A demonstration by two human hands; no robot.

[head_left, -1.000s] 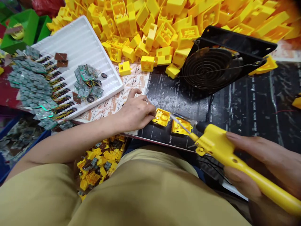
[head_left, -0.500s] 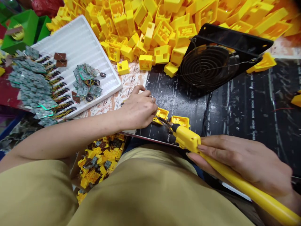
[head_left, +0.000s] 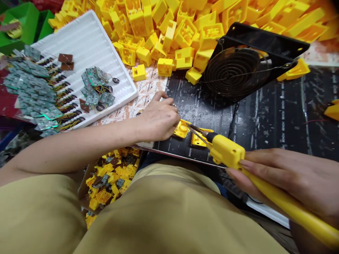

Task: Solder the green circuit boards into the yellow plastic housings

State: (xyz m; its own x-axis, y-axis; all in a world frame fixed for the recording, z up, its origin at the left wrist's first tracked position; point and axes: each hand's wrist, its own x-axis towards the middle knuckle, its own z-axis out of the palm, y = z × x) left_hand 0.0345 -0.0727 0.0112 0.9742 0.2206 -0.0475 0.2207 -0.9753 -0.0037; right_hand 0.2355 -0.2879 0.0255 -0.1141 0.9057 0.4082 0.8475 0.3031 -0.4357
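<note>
My left hand [head_left: 158, 120] pinches a small yellow plastic housing [head_left: 182, 128] flat on the black work mat [head_left: 278, 120]. A second yellow housing [head_left: 198, 139] lies just to its right. My right hand [head_left: 293, 180] grips a yellow soldering iron [head_left: 238, 158], whose metal tip points at the held housing, right at its edge. A ring shows on a finger of my left hand.
A big heap of yellow housings [head_left: 185, 24] fills the back. A black fan with a wire guard [head_left: 233, 70] stands tilted on the mat. A white tray [head_left: 87, 49] carries small circuit boards [head_left: 95, 88]; more boards [head_left: 29, 88] lie left. A box of assembled parts [head_left: 111, 180] sits by my lap.
The soldering iron swung in from the right until its tip reached the housing under my left hand, then drew back slightly. My left hand stayed on the housing.
</note>
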